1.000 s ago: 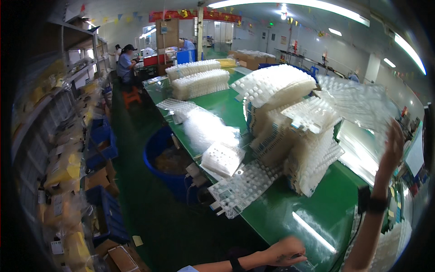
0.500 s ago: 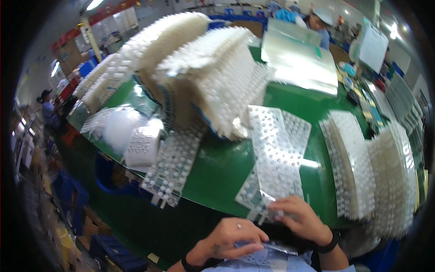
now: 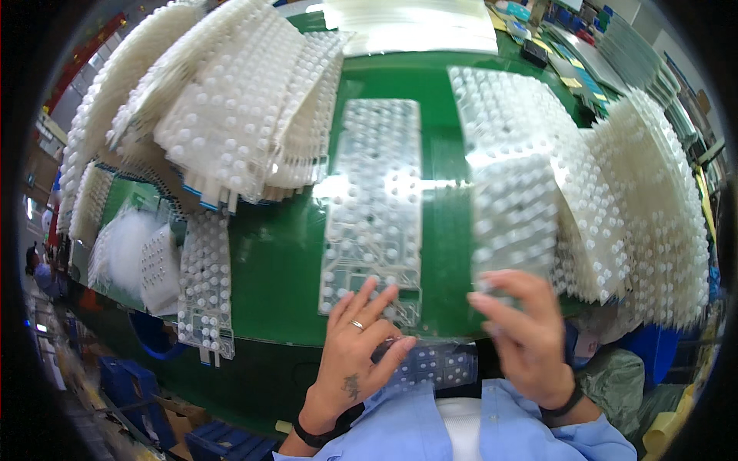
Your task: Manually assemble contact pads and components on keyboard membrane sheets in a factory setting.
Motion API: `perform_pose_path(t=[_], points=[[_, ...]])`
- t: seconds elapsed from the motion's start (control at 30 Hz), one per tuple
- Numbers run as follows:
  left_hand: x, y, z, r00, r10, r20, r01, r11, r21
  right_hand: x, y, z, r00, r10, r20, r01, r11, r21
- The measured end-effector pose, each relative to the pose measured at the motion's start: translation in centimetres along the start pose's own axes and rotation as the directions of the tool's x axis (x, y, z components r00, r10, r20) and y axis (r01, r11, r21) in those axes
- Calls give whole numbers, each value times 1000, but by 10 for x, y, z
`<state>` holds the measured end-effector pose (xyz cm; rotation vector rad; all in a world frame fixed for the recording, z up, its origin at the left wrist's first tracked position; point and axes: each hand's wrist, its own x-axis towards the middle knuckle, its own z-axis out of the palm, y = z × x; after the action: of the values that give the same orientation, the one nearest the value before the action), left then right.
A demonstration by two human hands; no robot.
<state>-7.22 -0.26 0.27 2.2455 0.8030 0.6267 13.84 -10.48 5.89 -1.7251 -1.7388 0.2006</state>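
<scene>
a: containers, left to right?
b: blue crates (image 3: 127, 396), below the left of the green table (image 3: 269, 288), contents unclear. cardboard box (image 3: 181, 419), beside them, contents unclear. round blue bin (image 3: 157, 336), one, under the near edge, interior dark.
a: main item?
b: dotted sheet (image 3: 375, 200), one, translucent, rows of white domes, flat at mid-table, its near end close to the near edge. left hand (image 3: 357, 346): fingers spread over that near end, gripping nothing.
a: to its right?
b: second sheet (image 3: 513, 211), blurred, before the right-hand stack (image 3: 653, 207). right hand (image 3: 526, 334): fingers bent at its near end; cannot tell whether they pinch it.
a: changes?
b: half a second ago, sheets lay crossed here under the right hand, the left hand off them. now one lies straight, the left hand upon it.
</scene>
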Motion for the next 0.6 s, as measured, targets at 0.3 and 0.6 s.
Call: perform_pose_path(t=[0.3, 0.6], points=[[-8, 1, -32, 997, 64, 47, -54, 982, -182, 11, 32, 43, 967, -65, 247, -16, 950, 312], [6, 23, 8, 992, 79, 93, -67, 989, -132, -2, 12, 13, 988, 104, 113, -148, 849, 508]])
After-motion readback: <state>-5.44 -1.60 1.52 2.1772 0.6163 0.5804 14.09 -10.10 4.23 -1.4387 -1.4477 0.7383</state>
